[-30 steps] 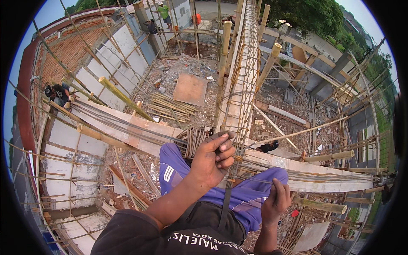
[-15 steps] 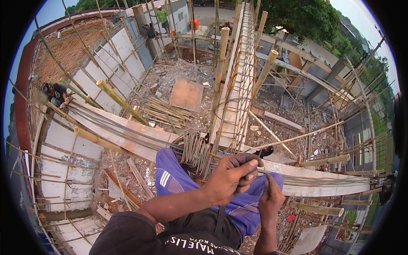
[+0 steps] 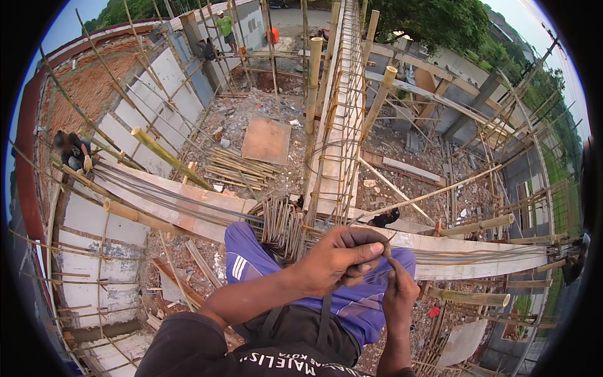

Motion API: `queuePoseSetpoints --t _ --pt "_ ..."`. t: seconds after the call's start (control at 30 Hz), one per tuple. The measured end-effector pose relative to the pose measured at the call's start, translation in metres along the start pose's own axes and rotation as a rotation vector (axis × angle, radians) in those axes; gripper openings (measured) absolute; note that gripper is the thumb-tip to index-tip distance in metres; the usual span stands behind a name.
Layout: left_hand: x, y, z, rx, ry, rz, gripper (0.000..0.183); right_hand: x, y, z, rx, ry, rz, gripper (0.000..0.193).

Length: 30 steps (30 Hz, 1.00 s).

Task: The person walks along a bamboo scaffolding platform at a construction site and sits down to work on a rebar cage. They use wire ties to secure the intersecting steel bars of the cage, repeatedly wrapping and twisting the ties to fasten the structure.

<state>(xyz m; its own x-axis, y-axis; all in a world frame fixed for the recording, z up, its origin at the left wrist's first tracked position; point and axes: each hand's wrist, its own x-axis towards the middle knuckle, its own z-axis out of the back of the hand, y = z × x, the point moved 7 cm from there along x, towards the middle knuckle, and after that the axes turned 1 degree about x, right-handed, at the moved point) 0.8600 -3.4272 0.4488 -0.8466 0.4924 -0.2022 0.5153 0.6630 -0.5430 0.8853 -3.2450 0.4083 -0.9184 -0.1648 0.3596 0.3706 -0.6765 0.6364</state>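
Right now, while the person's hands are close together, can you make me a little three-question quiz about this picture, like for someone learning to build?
1. What colour are the person's trousers?
a) red
b) purple
c) yellow

2. True or false: the left hand is spread out flat with its fingers straight.

3. Fill in the gap: the hand farther from the pile of bent metal loops is the ___ one.

Key:
1. b, purple.
2. False; its fingers are curled.
3. Right; the right hand is farther from the loops than the left.
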Motion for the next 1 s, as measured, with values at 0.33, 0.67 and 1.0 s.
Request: queuePoseSetpoints --t 0.33,0.67,1.0 --pt "0.027 -0.072 0.022 -0.197 -0.038 -0.514 0.033 -0.011 0.049 -0.027 0.329 0.267 -0.116 0.024" --pt "0.01 -0.013 0.012 0.078 -0.095 -0.604 0.029 0.015 0.037 -0.036 0.482 0.196 -0.199 0.017" --pt "-0.012 -0.092 -0.004 -0.007 -0.078 -0.74 0.022 0.016 0.047 -0.034 0.313 0.271 0.082 0.021"
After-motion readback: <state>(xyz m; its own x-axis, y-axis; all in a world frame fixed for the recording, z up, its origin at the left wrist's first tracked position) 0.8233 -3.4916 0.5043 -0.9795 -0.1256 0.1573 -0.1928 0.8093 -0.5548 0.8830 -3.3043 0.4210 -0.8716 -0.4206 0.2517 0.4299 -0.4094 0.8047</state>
